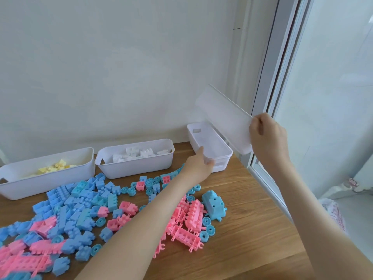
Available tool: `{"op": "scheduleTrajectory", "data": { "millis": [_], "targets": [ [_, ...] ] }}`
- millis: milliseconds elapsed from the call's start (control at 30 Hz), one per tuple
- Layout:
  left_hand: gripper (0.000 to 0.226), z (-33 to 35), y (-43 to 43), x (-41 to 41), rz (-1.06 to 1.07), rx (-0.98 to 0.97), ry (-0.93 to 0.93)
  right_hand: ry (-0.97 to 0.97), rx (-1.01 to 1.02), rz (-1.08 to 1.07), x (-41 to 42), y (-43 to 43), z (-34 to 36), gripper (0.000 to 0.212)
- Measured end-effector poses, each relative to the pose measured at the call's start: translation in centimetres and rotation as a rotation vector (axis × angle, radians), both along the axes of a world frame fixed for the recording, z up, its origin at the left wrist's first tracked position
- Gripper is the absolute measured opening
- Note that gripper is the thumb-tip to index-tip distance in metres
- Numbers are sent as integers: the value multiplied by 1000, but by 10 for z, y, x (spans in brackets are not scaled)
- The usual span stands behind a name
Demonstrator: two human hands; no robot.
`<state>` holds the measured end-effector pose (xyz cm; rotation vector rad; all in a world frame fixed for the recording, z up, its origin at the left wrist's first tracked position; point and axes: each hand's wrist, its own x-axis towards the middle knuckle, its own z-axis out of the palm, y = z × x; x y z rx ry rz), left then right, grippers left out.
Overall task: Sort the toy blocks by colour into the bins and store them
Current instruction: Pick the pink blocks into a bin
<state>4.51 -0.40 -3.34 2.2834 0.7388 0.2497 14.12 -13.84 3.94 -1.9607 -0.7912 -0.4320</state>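
Blue blocks (80, 207) and pink blocks (187, 217) lie mixed in a heap on the wooden table (252, 229). Three white bins stand along the wall: one with yellow blocks (54, 168), one with white blocks (139, 154), and an empty bin (214, 142) at the right. My left hand (198, 165) grips the near rim of the empty bin. My right hand (267, 136) holds another empty white bin (226, 116) tilted in the air above and to the right of it.
A white wall runs behind the bins. A window frame (268, 81) borders the table's right edge. A large blue animal-shaped block (214, 205) and blue wheels (207, 229) lie right of the pink pile.
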Motion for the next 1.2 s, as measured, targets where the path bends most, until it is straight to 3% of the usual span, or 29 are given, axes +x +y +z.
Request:
{"op": "scheduleTrajectory", "data": {
  "millis": [167, 267, 500, 667, 867, 1000, 1100, 1200],
  "targets": [
    [49, 8, -8, -22, 144, 65, -76, -17, 49, -67, -20, -51, -33, 14],
    [42, 12, -34, -38, 102, 144, -145, -48, 18, -141, -37, -74, -56, 11],
    [43, 16, -90, -56, -43, 242, -109, -441, -121, -253, -73, -89, -88, 22],
    [41, 11, -117, -64, -84, 267, -113, -573, -207, -351, -92, -94, -84, 24],
    [31, -3, -131, -86, -162, 487, -126, -496, -539, -331, -114, -108, -82, 59],
    [28, -5, -109, -117, -167, 519, -105, -420, -631, -171, -117, -106, -98, 24],
    [29, -3, -86, -154, -134, 540, -99, -358, -601, -188, -133, -96, -93, 31],
    [26, -3, -65, -195, -32, 545, -94, -311, -626, -34, -159, -76, -80, 37]
  ]
}}
